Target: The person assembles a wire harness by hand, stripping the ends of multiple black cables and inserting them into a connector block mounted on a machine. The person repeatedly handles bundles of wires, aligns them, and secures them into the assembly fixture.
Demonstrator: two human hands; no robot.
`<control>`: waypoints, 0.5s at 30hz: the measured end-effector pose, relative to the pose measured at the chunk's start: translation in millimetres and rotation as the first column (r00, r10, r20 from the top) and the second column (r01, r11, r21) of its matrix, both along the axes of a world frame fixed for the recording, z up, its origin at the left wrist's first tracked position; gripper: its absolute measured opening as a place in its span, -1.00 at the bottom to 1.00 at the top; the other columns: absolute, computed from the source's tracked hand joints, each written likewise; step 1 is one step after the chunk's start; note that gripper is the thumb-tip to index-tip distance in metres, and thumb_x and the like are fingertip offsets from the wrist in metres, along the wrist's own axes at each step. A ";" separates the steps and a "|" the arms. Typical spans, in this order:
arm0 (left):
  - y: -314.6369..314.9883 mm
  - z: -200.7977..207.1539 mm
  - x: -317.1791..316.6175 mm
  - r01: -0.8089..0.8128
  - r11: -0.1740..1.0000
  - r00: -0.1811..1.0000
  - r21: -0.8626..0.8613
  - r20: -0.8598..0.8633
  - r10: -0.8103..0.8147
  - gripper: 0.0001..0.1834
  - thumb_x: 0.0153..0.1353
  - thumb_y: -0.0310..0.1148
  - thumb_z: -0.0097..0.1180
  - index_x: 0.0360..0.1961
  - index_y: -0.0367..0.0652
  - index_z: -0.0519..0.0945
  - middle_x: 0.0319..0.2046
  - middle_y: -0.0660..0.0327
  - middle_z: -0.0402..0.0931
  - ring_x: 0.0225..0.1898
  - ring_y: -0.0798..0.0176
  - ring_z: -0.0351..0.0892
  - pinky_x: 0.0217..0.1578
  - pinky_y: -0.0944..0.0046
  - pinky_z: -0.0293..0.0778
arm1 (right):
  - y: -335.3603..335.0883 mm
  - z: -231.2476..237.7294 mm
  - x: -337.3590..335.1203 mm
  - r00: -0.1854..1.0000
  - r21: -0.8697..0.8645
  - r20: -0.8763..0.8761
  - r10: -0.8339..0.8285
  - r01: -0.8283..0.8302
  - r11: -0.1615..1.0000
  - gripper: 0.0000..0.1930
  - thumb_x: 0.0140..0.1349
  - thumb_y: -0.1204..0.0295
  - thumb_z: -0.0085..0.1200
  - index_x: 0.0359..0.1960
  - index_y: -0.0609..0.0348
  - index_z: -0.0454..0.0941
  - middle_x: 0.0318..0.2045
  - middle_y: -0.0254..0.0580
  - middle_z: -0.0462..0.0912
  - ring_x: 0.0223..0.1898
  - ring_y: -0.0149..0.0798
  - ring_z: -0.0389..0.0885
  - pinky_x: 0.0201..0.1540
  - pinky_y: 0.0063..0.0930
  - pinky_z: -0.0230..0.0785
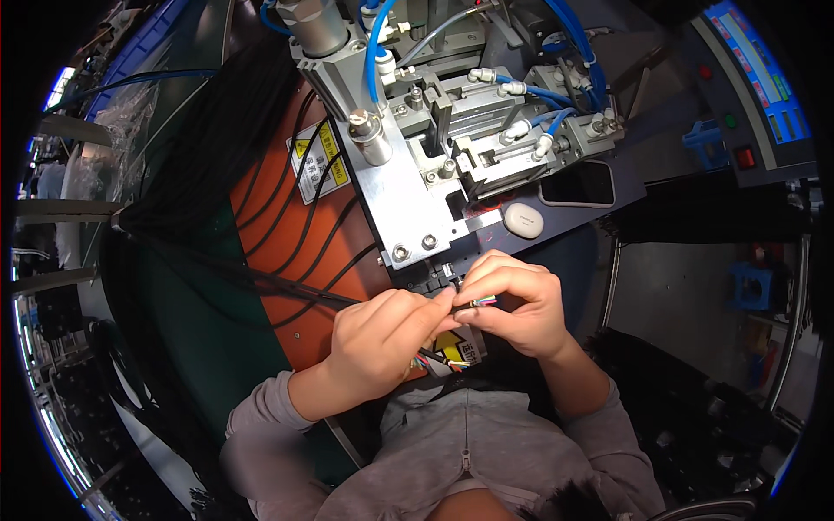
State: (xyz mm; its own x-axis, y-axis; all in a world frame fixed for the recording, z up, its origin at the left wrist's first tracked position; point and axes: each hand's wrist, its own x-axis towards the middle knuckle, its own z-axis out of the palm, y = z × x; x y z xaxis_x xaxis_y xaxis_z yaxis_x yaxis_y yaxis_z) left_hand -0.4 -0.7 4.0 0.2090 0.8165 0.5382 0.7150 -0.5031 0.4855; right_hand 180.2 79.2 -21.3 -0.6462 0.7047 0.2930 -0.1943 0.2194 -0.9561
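So on the far left there's a fat bundle of black cables, spilling down past a dark green surface and fanning thin strands over an orange-brown tabletop. A couple of the black leads run together to the right, toward the left hand. That hand has its thumb and forefinger pinched together at the end of a black cable, fingertips right up against the other hand's.

Just under the left hand another cable end pokes out, its loose wires splayed in a little fan: white, yellowish, reddish, some greenish, above a yellow arrow label. Silvery machine with blue air hoses sits beyond the hands.

The held cable is in front of the machine's near edge, between the two hands. It's slim, with a matte black jacket, and the thin coloured wires sticking out look pink, green and bluish. The right hand has its grip pinching that end between thumb and fingers; the exact contact is partly hidden. Further right, a small off-white case, then a dark-screened phone, then a lit blue display.
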 end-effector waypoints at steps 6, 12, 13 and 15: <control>1.1 0.8 2.0 -0.022 0.999 0.994 -0.048 0.104 0.027 -0.80 -0.08 -0.47 0.33 -0.43 -0.25 0.56 -0.59 0.21 0.39 -0.63 0.24 0.42 -0.67 0.29 0.31 | -2.2 2.7 -3.5 0.995 -0.193 -0.085 0.060 -0.075 0.978 -0.85 0.25 0.48 0.06 -0.29 0.32 0.61 -0.29 -0.15 0.63 -0.19 -0.33 0.55 -0.10 -0.46 0.38; -1.7 0.1 4.2 -0.070 0.990 0.989 -0.127 0.120 0.085 -0.82 -0.08 -0.50 0.31 -0.45 -0.25 0.53 -0.61 0.18 0.33 -0.63 0.19 0.40 -0.65 0.25 0.31 | -8.4 1.2 -9.6 0.996 -0.314 -0.087 -0.027 -0.001 0.949 -0.88 0.08 0.60 0.22 -0.32 0.27 0.62 -0.33 -0.15 0.63 -0.29 -0.34 0.58 -0.18 -0.50 0.40; -2.3 0.1 3.9 -0.079 0.987 0.988 -0.142 0.124 0.097 -0.82 -0.07 -0.51 0.30 -0.44 -0.26 0.53 -0.59 0.17 0.35 -0.62 0.18 0.42 -0.64 0.25 0.32 | -7.8 1.7 -8.8 0.997 -0.216 -0.041 -0.061 0.051 0.975 -0.86 0.04 0.62 0.24 -0.33 0.27 0.62 -0.36 -0.16 0.64 -0.31 -0.33 0.59 -0.20 -0.50 0.41; -1.9 -0.2 4.3 -0.095 0.984 0.984 -0.152 0.139 0.116 -0.82 -0.06 -0.52 0.29 -0.43 -0.26 0.54 -0.57 0.16 0.39 -0.60 0.18 0.46 -0.62 0.25 0.35 | -7.1 5.2 -9.1 0.987 0.029 0.037 -0.154 0.153 0.988 -0.84 -0.02 0.64 0.28 -0.36 0.27 0.63 -0.40 -0.17 0.65 -0.33 -0.31 0.60 -0.23 -0.49 0.42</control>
